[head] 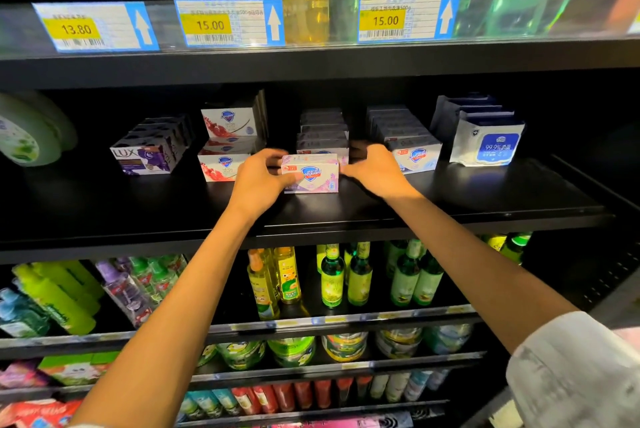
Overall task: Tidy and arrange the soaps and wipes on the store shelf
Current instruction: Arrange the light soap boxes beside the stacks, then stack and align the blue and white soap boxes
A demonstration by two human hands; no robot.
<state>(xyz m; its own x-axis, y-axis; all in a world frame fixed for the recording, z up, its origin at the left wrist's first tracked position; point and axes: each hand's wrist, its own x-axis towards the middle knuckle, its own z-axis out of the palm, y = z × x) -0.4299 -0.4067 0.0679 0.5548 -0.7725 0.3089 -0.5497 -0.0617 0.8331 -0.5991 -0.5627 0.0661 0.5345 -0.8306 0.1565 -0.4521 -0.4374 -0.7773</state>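
A pink-and-white Safeguard soap box (313, 174) stands on the black middle shelf (450, 199), ahead of its row. My left hand (261, 176) grips its left end, thumb on the front face. My right hand (375, 171) touches its right end with curled fingers. Behind it runs a row of the same soap boxes (322, 134). Red-and-white Safeguard boxes (228, 140) are stacked to the left, purple Lux boxes (149, 153) further left. A blue-and-white Safeguard row (414, 153) and several wipes packs (488, 143) stand to the right.
A round green tub (24, 136) lies at the shelf's far left. The shelf above carries yellow and green bottles behind price tags (228, 22). Lower shelves hold green and yellow bottles (332, 278), tubs and tubes. The right shelf bracket (595, 192) slopes toward me.
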